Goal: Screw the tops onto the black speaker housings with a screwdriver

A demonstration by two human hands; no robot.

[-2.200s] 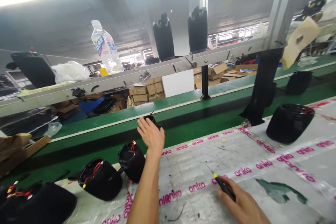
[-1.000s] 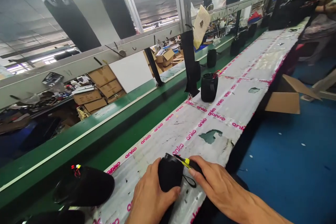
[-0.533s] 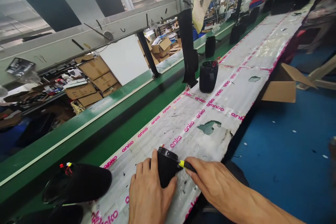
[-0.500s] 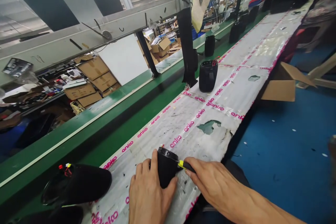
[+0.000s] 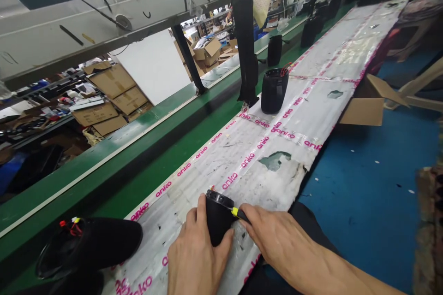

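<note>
My left hand (image 5: 199,246) is wrapped round a black, cloth-covered speaker housing (image 5: 218,221) standing on the work surface, its open rim tilted up. In my right hand (image 5: 266,226) is a black-and-yellow handled tool (image 5: 238,213), its thin tip against the right side of the rim. Whether it is a screwdriver or a blade I cannot tell. At the lower left lies another black housing (image 5: 107,242) on its side, with red wires (image 5: 75,228) and small red and yellow connectors.
White wrap printed "anko" (image 5: 207,175) covers the bench and has a torn hole (image 5: 276,161). An upright black housing (image 5: 274,92) stands further along. A green conveyor (image 5: 155,161) runs at the left, below a metal beam (image 5: 145,14). A cardboard box (image 5: 362,110) sits at the right.
The view has shifted slightly, so the lying housing and the background appear further left. Both hands keep their hold, with the tool's tip still at the rim.
</note>
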